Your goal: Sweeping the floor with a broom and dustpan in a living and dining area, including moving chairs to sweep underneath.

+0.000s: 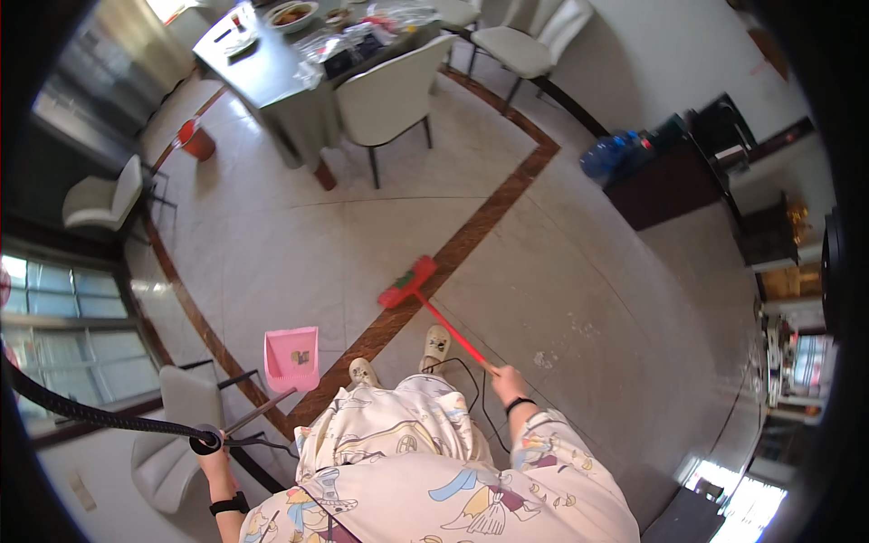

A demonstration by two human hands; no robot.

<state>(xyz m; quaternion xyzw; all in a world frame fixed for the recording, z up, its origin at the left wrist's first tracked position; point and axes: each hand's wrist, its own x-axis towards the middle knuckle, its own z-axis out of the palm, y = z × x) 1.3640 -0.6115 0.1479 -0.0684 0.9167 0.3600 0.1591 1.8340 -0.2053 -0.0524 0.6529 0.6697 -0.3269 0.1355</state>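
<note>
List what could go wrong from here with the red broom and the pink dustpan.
1. A thin black cord loops on the floor by the slippered feet; it could perhaps snag a foot or the red broom.
2. The left hand holds the pink long-handled dustpan away from the broom head, so dirt may miss it.
3. The right hand grips only the handle's end, likely weakening control.

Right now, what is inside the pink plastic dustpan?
The pink plastic dustpan shows a few small dark specks on its inner face, too small to identify. Its underside and the pale tiled floor beneath it are covered. The left hand holds its handle.
</note>
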